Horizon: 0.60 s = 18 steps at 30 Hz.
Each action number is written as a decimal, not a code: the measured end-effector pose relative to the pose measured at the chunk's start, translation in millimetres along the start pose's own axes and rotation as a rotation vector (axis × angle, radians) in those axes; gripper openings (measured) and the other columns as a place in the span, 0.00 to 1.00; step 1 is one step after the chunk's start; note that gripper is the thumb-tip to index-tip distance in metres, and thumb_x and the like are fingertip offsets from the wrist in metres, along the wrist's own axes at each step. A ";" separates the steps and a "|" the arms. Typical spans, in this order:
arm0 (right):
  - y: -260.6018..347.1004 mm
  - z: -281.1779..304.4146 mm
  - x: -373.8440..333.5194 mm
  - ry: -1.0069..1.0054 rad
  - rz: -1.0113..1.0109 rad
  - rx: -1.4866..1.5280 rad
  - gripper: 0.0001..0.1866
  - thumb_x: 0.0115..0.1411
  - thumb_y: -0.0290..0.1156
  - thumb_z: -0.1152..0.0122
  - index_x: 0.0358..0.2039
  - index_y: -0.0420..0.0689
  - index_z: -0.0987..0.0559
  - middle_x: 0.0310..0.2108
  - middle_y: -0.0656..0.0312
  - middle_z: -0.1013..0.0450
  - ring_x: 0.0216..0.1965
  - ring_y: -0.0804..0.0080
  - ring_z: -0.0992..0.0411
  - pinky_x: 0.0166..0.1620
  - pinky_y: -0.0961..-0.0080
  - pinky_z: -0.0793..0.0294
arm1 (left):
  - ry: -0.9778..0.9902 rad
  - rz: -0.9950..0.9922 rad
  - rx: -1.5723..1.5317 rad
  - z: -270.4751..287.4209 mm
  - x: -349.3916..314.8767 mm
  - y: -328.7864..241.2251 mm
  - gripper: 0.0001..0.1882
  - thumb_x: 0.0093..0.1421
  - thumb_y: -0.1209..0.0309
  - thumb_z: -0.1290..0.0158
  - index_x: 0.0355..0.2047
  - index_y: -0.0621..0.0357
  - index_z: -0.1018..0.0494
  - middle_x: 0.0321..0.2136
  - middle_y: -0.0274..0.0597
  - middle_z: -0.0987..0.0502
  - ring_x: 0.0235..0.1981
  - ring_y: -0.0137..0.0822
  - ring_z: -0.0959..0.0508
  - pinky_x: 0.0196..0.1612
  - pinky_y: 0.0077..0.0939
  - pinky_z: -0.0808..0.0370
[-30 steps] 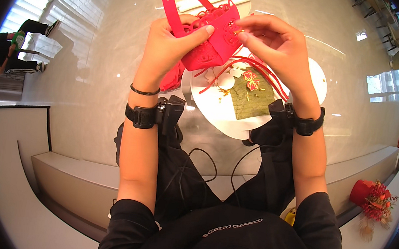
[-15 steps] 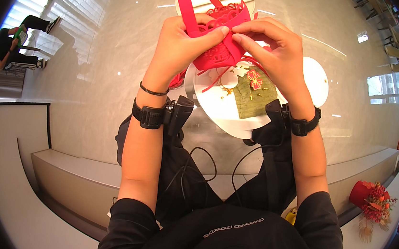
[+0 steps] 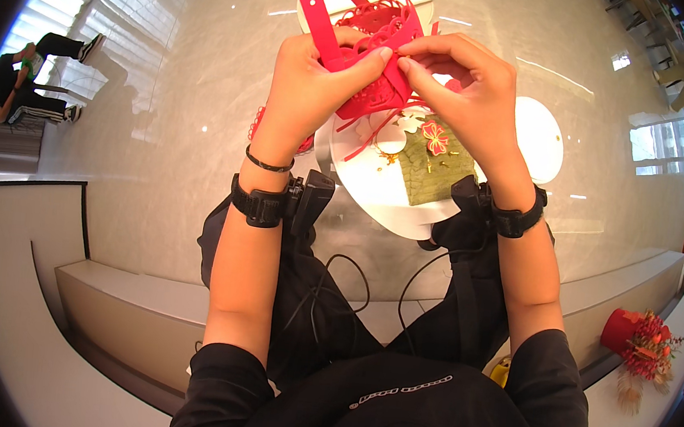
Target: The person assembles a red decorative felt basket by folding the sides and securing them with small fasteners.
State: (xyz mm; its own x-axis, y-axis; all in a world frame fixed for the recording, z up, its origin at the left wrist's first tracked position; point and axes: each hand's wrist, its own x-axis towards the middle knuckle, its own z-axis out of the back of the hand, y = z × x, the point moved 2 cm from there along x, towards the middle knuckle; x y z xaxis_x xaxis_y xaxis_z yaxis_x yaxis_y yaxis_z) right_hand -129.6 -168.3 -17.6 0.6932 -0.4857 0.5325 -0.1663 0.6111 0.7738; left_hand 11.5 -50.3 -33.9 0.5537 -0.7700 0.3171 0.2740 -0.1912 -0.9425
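Note:
A red felt basket (image 3: 383, 86) with cut-out patterned sides and a strap handle is held up above a white round table (image 3: 354, 178). My left hand (image 3: 323, 72) grips its left side, thumb laid across the front panel and fingers behind. The fingers of my right hand (image 3: 454, 72) pinch at the basket's front edge, next to my left thumb; whatever small piece is between them is hidden. Below lie a green cloth (image 3: 436, 177), a red-and-pink flower piece (image 3: 435, 138) and small gold-coloured pieces (image 3: 388, 160). Red strips (image 3: 370, 134) hang or lie under the basket.
Red patterned pieces (image 3: 306, 144) show left of the table. A white round stool or tabletop (image 3: 540, 142) stands to the right. A red pot of flowers (image 3: 619, 331) rests on the ledge at lower right. At far left, a person (image 3: 21, 80) sits. Cables (image 3: 353, 264) cross my lap.
The basket has tilted slightly and shifted a little to the left, together with my left hand. My right hand keeps pinching at nearly the same spot.

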 end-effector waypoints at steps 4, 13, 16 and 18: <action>-3.5 -1.3 -1.5 -0.064 -0.077 0.108 0.09 0.53 0.22 0.32 0.36 0.39 0.16 0.34 0.58 0.20 0.36 0.71 0.19 0.42 0.79 0.19 | -0.084 -0.082 0.031 -6.1 -1.0 0.8 0.10 0.55 0.71 0.35 0.34 0.65 0.19 0.27 0.37 0.18 0.29 0.24 0.21 0.34 0.18 0.25; -1.2 -1.1 -1.3 -0.151 0.004 0.005 0.08 0.53 0.22 0.34 0.36 0.40 0.16 0.33 0.58 0.21 0.35 0.70 0.20 0.40 0.77 0.20 | -0.192 -0.256 0.169 -16.1 -1.3 8.8 0.09 0.53 0.73 0.34 0.33 0.63 0.19 0.32 0.40 0.17 0.35 0.32 0.20 0.42 0.26 0.25; 6.0 3.5 -0.6 -0.172 0.138 -0.204 0.07 0.53 0.22 0.34 0.35 0.41 0.17 0.32 0.58 0.21 0.32 0.69 0.21 0.38 0.76 0.21 | -0.222 -0.285 0.158 -18.8 -2.3 12.2 0.08 0.53 0.74 0.34 0.33 0.62 0.18 0.33 0.40 0.17 0.36 0.34 0.20 0.42 0.27 0.26; 4.1 4.8 -0.8 -0.176 0.257 -0.308 0.07 0.53 0.23 0.34 0.34 0.41 0.18 0.32 0.58 0.21 0.31 0.67 0.22 0.36 0.75 0.22 | -0.202 -0.276 0.172 -20.6 -3.1 9.1 0.08 0.53 0.74 0.34 0.33 0.62 0.18 0.34 0.40 0.17 0.37 0.34 0.20 0.42 0.27 0.26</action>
State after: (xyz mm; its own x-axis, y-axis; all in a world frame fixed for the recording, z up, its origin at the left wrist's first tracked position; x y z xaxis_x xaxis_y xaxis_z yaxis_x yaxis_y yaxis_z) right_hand -134.2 -168.4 -13.3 0.5220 -0.3764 0.7654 -0.0824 0.8709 0.4845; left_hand -3.9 -62.3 -45.6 0.5799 -0.5648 0.5871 0.5530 -0.2563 -0.7928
